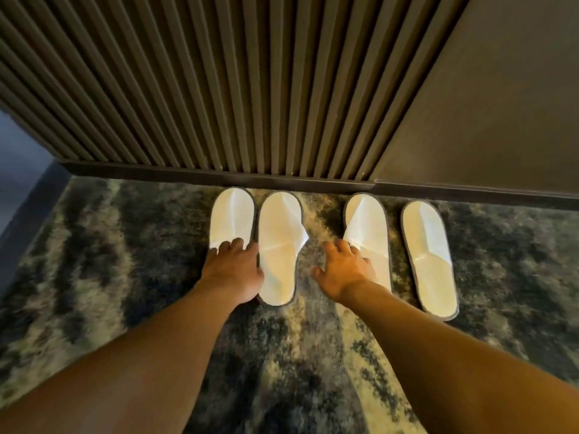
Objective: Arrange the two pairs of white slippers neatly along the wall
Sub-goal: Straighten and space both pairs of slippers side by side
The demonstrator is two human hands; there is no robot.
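Hands: both are stretched forward and down to the slippers, palms down, fingers spread wide, nothing gripped.
Left hand (pixel 233 270): laid flat over the heel end of the far-left slipper (pixel 231 216), fingers splayed on the white upper, thumb side touching the edge of the slipper beside it.
Right hand (pixel 343 269): fingers fanned out, fingertips pressed on the left edge of the third slipper (pixel 368 228), thumb held out over the carpet; no clasp is seen.
Second slipper (pixel 279 245): set just beside the far-left one, toe toward the wall, its upper creased and flared out at the right side.
Fourth slipper (pixel 427 256): placed alone at the right, apart from the third, untouched, tilted slightly with the heel swung rightward.
Row: four white slippers with grey trim are lined toe-first near the skirting board (pixel 219 175); the left pair sits tight together, the right pair has a gap between.
Wall (pixel 235 89): dark vertical slats are seen behind the left three slippers, a plain dark panel (pixel 501 104) to the right.
Floor: a mottled dark-and-pale carpet (pixel 125 245) is spread under everything.
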